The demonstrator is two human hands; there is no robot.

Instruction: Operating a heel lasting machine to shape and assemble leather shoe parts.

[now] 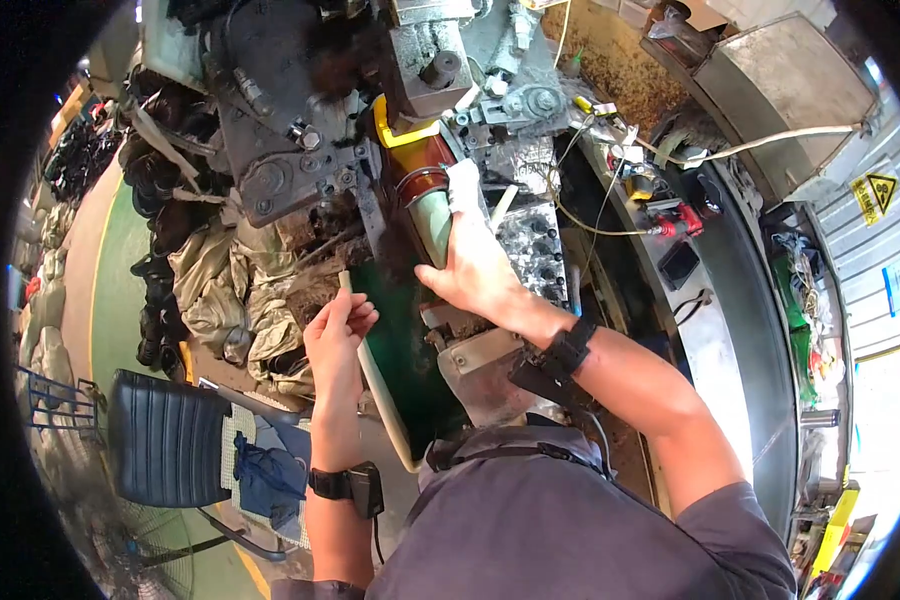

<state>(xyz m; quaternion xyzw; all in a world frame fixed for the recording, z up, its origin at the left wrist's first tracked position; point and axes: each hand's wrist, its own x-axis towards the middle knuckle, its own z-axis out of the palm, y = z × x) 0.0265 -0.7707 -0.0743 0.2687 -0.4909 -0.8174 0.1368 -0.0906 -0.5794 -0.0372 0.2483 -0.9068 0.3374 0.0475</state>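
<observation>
My left hand is raised with its fingers curled and thumb and forefinger close together. Whatever may be between them is too small to make out. It overlaps a cream-coloured bar along the side of a dark green trough. White wrapping covers fingers of my right hand, which reaches forward with fingers stretched and thumb apart. It lies against a pale green tapered piece. That piece extends from an amber-brown sleeve with dark rings, below a yellow bracket on the machine.
Grimy machine blocks rise ahead. Crumpled beige cloth and black items are heaped at left, above a black chair. A red power tool, phone and pliers lie on the right bench beside a dark belt.
</observation>
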